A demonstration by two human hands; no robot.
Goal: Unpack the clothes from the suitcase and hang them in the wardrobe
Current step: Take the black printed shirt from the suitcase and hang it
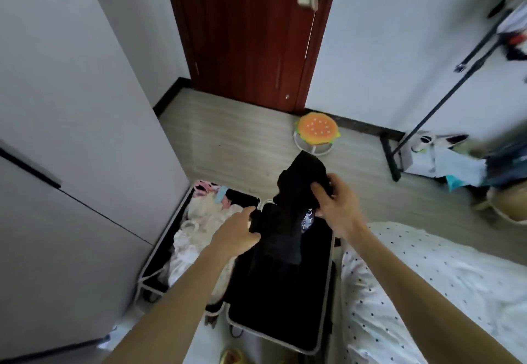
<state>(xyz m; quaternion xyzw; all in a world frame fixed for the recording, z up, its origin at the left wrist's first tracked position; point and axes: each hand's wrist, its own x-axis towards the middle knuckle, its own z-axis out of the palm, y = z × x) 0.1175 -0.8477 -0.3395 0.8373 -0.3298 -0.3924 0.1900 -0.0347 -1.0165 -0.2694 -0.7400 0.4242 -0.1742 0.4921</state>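
- Left grip pinches the black garment by its lower edge; right grip clutches its bunched top.
- Black garment hangs over the open suitcase on the floor.
- Pale clothes fill the suitcase's 9 o'clock half.
- Burger stool stands at 12 o'clock; dotted bed at 4 o'clock.

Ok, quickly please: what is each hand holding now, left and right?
Left hand: closed, gripping the black garment at its lower part.
Right hand: closed, gripping the same garment near its top.
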